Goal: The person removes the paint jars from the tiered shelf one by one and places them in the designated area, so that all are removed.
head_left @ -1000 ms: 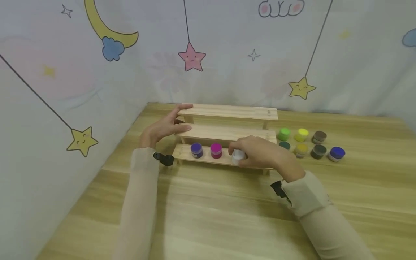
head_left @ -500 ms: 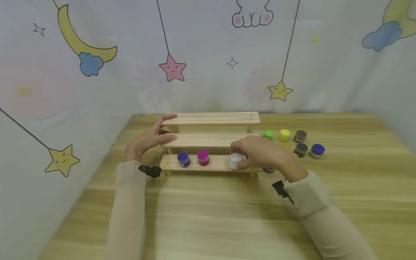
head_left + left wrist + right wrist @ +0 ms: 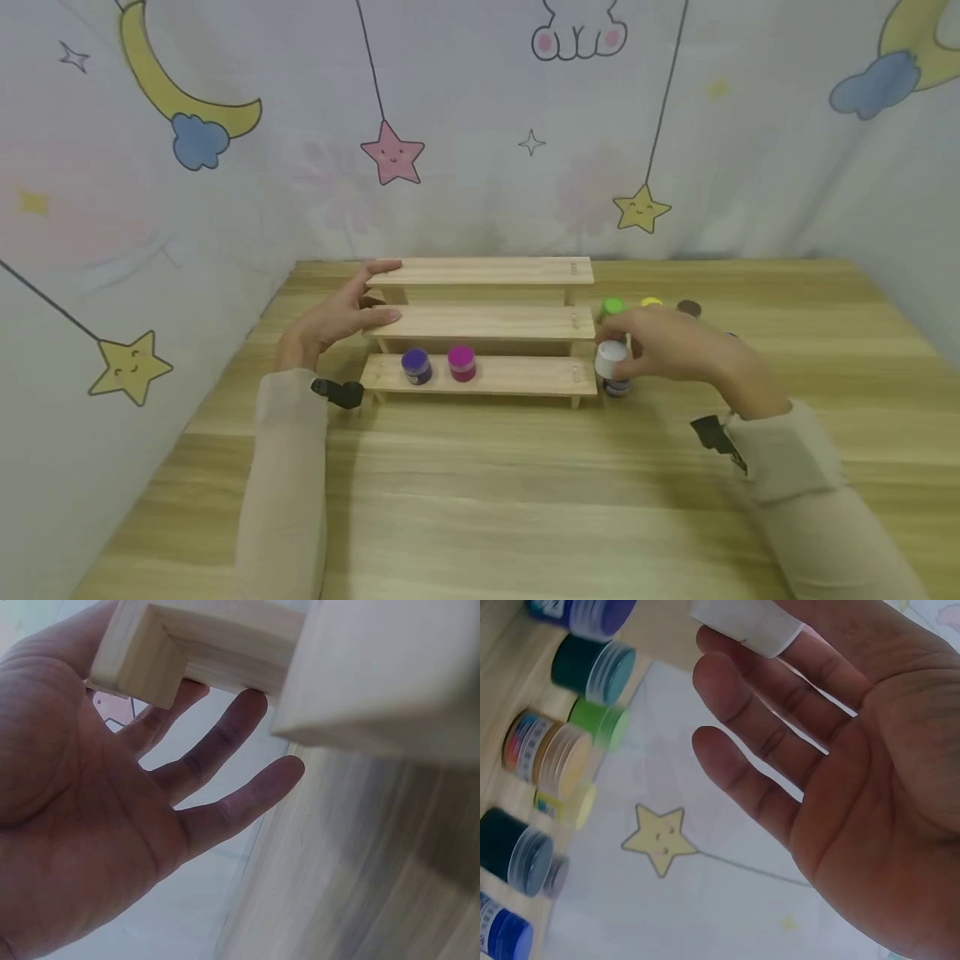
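A three-tier wooden shelf (image 3: 480,322) stands on the table. My left hand (image 3: 327,323) grips its left end, with a fingertip on the top board and the thumb on the middle one. In the left wrist view, the other fingers (image 3: 225,742) reach behind the wooden end piece. Between thumb and fingertips, my right hand (image 3: 675,348) pinches a white-lidded paint jar (image 3: 612,359), just off the shelf's right end. The right wrist view shows part of this white jar (image 3: 750,627) at the top. On the lowest board sit a purple paint jar (image 3: 417,367) and a magenta one (image 3: 462,364).
Several more paint jars stand on the table right of the shelf, among them a green one (image 3: 612,307), a brown one (image 3: 688,308) and a dark purple one (image 3: 617,387) below my right hand. A patterned cloth wall (image 3: 480,200) rises behind the table.
My right hand has lifted the white jar off the lowest board and carried it right, past the shelf's end. My left hand stays on the shelf. The head view has shifted.
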Tool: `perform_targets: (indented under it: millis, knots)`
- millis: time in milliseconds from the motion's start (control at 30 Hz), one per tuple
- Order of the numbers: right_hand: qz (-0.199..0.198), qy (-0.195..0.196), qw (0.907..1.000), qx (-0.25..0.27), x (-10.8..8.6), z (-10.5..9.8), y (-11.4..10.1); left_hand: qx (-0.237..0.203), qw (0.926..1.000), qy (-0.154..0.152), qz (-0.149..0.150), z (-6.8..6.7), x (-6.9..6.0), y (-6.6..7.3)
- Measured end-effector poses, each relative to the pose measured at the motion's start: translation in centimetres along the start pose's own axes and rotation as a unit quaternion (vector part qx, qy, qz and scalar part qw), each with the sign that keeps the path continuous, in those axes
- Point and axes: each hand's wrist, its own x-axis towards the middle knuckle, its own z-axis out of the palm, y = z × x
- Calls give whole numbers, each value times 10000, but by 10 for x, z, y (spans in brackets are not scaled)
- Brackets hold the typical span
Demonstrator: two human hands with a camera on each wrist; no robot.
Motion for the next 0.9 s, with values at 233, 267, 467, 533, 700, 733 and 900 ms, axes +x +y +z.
perform_targets:
  millis: [233, 267, 467, 533, 700, 733, 900]
  knots:
    - [369, -277, 9987, 234, -10, -8, 17, -15, 9999, 96, -106, 1, -1, 1]
    - [406, -316, 9984, 252, -11, -9, 19, 11, 9999, 90, -111, 1, -1, 1]
    - [410, -438, 9977, 307, -13, -12, 32, 159, 9997, 134, -131, 1, -2, 0]
    - [404, -457, 9976, 331, -14, -11, 37, 172, 9996, 148, -160, 0, -2, -1]
    - [547, -578, 9954, 525, -15, -9, 48, 137, 9998, 111, -96, 0, 0, -2]
    - [569, -618, 9948, 570, -15, -9, 50, 139, 9998, 108, -83, 0, 0, -2]
    - [647, -841, 9924, 626, -13, -7, 54, 176, 9998, 99, 15, -1, 1, 1]
